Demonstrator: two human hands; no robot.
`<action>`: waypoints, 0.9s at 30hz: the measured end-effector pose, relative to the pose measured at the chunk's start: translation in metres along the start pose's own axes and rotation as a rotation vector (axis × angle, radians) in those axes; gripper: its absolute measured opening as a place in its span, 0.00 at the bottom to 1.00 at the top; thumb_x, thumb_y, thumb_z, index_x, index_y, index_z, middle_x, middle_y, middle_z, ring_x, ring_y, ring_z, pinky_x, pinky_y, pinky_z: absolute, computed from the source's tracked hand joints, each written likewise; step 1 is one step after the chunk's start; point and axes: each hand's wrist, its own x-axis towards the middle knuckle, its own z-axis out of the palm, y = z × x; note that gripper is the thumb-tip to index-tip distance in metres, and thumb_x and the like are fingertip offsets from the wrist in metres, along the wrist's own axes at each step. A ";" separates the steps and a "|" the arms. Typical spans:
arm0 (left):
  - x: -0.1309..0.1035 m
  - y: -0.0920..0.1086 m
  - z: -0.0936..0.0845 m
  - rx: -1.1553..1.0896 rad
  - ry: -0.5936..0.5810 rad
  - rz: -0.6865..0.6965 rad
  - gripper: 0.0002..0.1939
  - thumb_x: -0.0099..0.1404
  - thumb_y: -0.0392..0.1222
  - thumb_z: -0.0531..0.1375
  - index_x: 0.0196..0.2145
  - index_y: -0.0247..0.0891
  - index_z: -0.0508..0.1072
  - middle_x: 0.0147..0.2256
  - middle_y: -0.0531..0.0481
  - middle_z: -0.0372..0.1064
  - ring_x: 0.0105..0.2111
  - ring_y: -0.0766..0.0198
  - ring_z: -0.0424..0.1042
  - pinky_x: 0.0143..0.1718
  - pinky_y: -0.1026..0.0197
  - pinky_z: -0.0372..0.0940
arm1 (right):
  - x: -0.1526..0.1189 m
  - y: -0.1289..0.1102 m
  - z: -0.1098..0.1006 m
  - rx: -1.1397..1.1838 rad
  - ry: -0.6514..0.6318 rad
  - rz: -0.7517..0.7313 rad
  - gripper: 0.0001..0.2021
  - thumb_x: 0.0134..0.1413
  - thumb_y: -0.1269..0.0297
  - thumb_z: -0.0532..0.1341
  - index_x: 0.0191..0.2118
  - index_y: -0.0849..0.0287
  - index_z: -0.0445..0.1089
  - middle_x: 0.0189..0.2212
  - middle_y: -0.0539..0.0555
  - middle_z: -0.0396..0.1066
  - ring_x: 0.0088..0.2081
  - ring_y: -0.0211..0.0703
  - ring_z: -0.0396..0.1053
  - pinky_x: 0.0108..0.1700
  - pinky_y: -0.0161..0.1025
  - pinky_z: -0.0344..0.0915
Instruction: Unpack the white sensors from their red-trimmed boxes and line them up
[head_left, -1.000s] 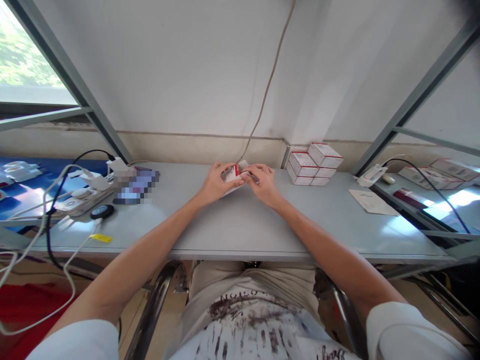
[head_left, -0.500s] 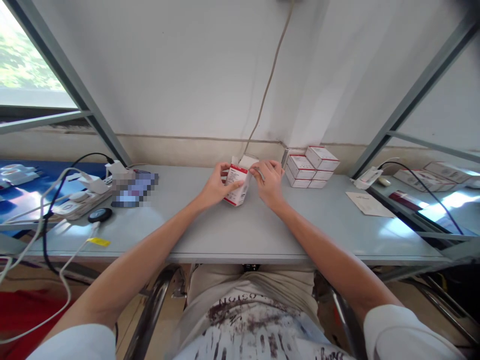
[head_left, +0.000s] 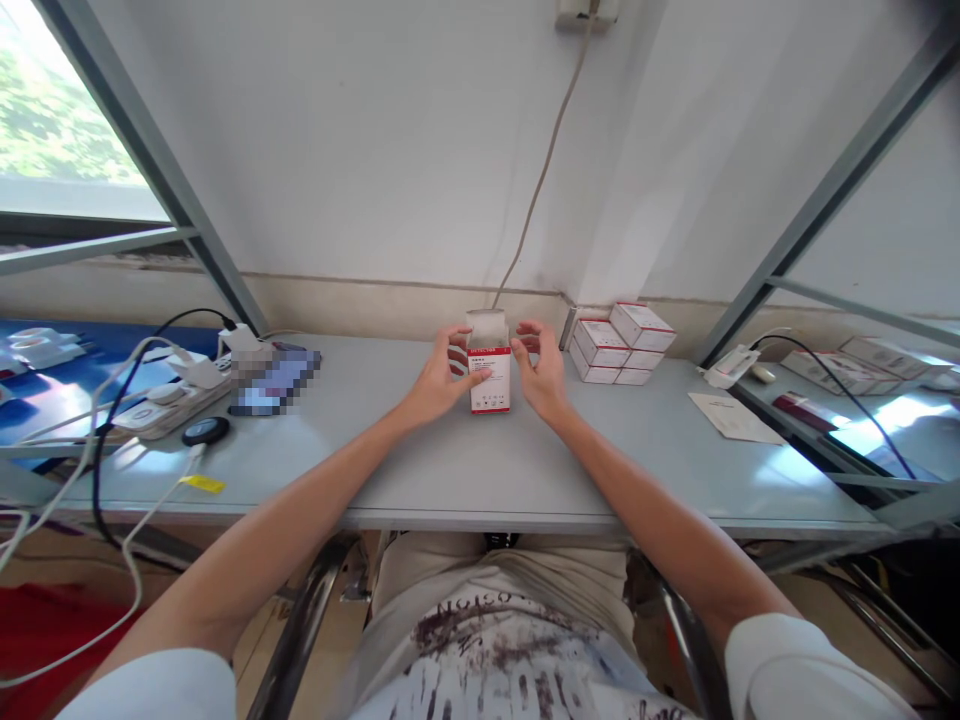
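Note:
A small white and red carton (head_left: 490,386), its red band printed "DETECTOR", stands upright on the grey table with its top flap (head_left: 487,322) raised. My left hand (head_left: 444,371) grips it from the left, the thumb lying across the front and the fingers around the side and back. Just off the carton's right side is my right hand (head_left: 543,372), fingers apart and curved, with nothing in it. What is inside the carton cannot be made out.
Several closed cartons (head_left: 621,345) are stacked at the back right. A folded paper sheet (head_left: 733,417) lies farther right. On the left are a phone (head_left: 276,381), a power strip (head_left: 176,400) with plugs, a round black device (head_left: 205,431) and loose cables.
The carton has turned from a tilted angle to stand upright with its printed front toward me. My right hand has opened from its pinch near the top flaps and come down beside the carton.

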 end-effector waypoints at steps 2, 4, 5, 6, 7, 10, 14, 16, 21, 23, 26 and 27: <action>0.000 -0.001 0.001 0.021 0.000 0.036 0.36 0.69 0.57 0.70 0.66 0.50 0.60 0.60 0.43 0.67 0.51 0.56 0.74 0.49 0.52 0.74 | 0.000 -0.001 0.000 0.023 0.005 -0.038 0.25 0.75 0.39 0.52 0.60 0.52 0.69 0.54 0.61 0.74 0.51 0.52 0.75 0.57 0.53 0.72; 0.000 -0.003 0.002 0.054 -0.012 0.069 0.32 0.69 0.57 0.70 0.64 0.51 0.64 0.60 0.44 0.67 0.50 0.57 0.74 0.49 0.52 0.73 | 0.000 -0.002 0.000 0.031 0.004 -0.086 0.24 0.76 0.40 0.50 0.56 0.52 0.72 0.51 0.60 0.75 0.51 0.51 0.74 0.57 0.52 0.72; 0.000 -0.004 0.002 0.070 -0.017 0.082 0.30 0.70 0.57 0.69 0.63 0.50 0.65 0.60 0.44 0.67 0.50 0.57 0.74 0.49 0.52 0.73 | 0.000 -0.002 0.000 0.029 0.000 -0.108 0.24 0.76 0.41 0.50 0.54 0.53 0.73 0.50 0.60 0.75 0.50 0.51 0.74 0.56 0.52 0.72; 0.000 -0.004 0.002 0.080 -0.019 0.093 0.28 0.70 0.58 0.69 0.62 0.50 0.66 0.60 0.44 0.67 0.50 0.57 0.74 0.49 0.52 0.73 | 0.001 -0.003 0.000 0.025 -0.006 -0.127 0.23 0.77 0.42 0.50 0.52 0.53 0.74 0.48 0.59 0.75 0.50 0.51 0.74 0.55 0.51 0.72; 0.000 -0.004 0.001 0.085 -0.016 0.102 0.27 0.71 0.58 0.68 0.62 0.50 0.67 0.60 0.44 0.68 0.50 0.57 0.74 0.49 0.52 0.73 | 0.001 -0.003 0.000 0.022 -0.013 -0.142 0.23 0.77 0.42 0.50 0.51 0.53 0.74 0.47 0.59 0.75 0.49 0.50 0.73 0.54 0.50 0.71; -0.001 -0.003 0.001 0.073 -0.007 0.106 0.23 0.75 0.58 0.64 0.61 0.48 0.67 0.60 0.44 0.69 0.52 0.56 0.75 0.50 0.53 0.73 | 0.001 -0.005 -0.001 0.030 -0.048 -0.169 0.22 0.78 0.45 0.50 0.47 0.53 0.74 0.44 0.57 0.75 0.47 0.49 0.72 0.52 0.48 0.70; -0.001 0.000 0.002 0.049 -0.003 0.116 0.21 0.77 0.57 0.62 0.60 0.46 0.67 0.58 0.43 0.72 0.54 0.56 0.75 0.51 0.52 0.74 | 0.002 -0.010 -0.001 0.061 -0.063 -0.171 0.21 0.77 0.44 0.52 0.43 0.53 0.73 0.41 0.56 0.74 0.44 0.47 0.72 0.50 0.46 0.70; -0.001 0.001 0.003 0.056 0.012 0.164 0.19 0.77 0.56 0.62 0.58 0.45 0.68 0.60 0.43 0.71 0.55 0.56 0.75 0.53 0.51 0.74 | 0.002 -0.012 -0.001 0.084 -0.056 -0.160 0.21 0.76 0.43 0.53 0.41 0.53 0.71 0.39 0.55 0.73 0.43 0.47 0.72 0.49 0.46 0.71; -0.001 0.002 0.005 0.110 0.063 0.243 0.18 0.76 0.54 0.64 0.56 0.44 0.70 0.66 0.39 0.65 0.61 0.53 0.72 0.55 0.49 0.75 | 0.000 -0.012 0.001 0.165 -0.068 -0.130 0.18 0.73 0.43 0.58 0.43 0.53 0.69 0.42 0.55 0.73 0.43 0.46 0.73 0.49 0.47 0.74; -0.002 0.003 0.005 0.116 0.077 0.252 0.18 0.75 0.54 0.65 0.55 0.44 0.70 0.65 0.40 0.65 0.61 0.53 0.72 0.54 0.49 0.75 | -0.002 -0.011 0.003 0.180 -0.061 -0.102 0.17 0.72 0.43 0.59 0.48 0.52 0.68 0.46 0.56 0.74 0.44 0.47 0.75 0.50 0.48 0.75; -0.002 0.004 0.006 0.122 0.094 0.286 0.16 0.75 0.52 0.65 0.54 0.44 0.69 0.62 0.41 0.67 0.58 0.55 0.73 0.53 0.50 0.76 | -0.004 -0.011 0.004 0.211 -0.030 -0.063 0.19 0.70 0.44 0.62 0.55 0.52 0.65 0.51 0.58 0.74 0.45 0.48 0.76 0.51 0.51 0.76; -0.002 0.004 0.006 0.124 0.099 0.303 0.16 0.75 0.51 0.65 0.54 0.43 0.69 0.61 0.41 0.68 0.58 0.55 0.73 0.52 0.51 0.76 | -0.005 -0.011 0.004 0.229 -0.023 -0.057 0.21 0.70 0.43 0.62 0.57 0.51 0.64 0.51 0.59 0.74 0.46 0.49 0.77 0.52 0.52 0.76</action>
